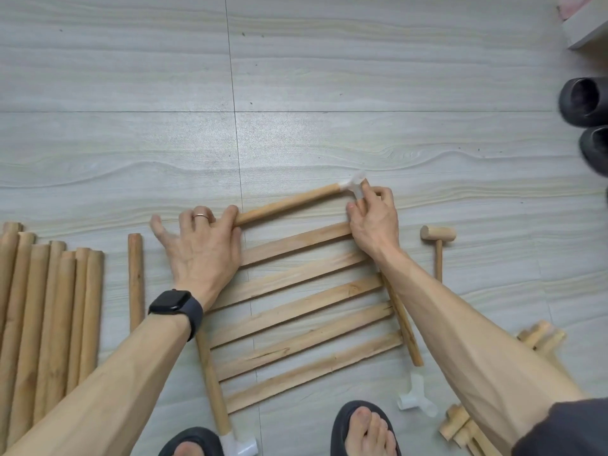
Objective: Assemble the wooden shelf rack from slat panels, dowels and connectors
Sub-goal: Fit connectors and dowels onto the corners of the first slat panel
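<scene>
Fitting a cross dowel [289,203] along the upper edge of the slat panel [306,307], which is lying flat on the tiled floor [131,143] at centre frame; the left hand [200,248] is curling its fingers over the dowel's left end, thumb splayed outward, apparently bracing it against a push from the other side; the right hand [373,222] is pinching the translucent corner connector [353,185] seated on the dowel's right end, probably aiming a free socket at the panel's right rail [403,327]; the hand is hiding whether the rail is entering. A second connector [238,447] is capping the left rail [208,370] at bottom frame; a loose connector [415,399] is lying at lower right; a wooden mallet [437,245] is lying right of the hand, presumably for tapping joints home. No box or tray is showing; the only receptacles are the connector sockets, two connectors holding dowel ends, the loose one nothing; spare dowels [49,324] are lying bundled at left.
</scene>
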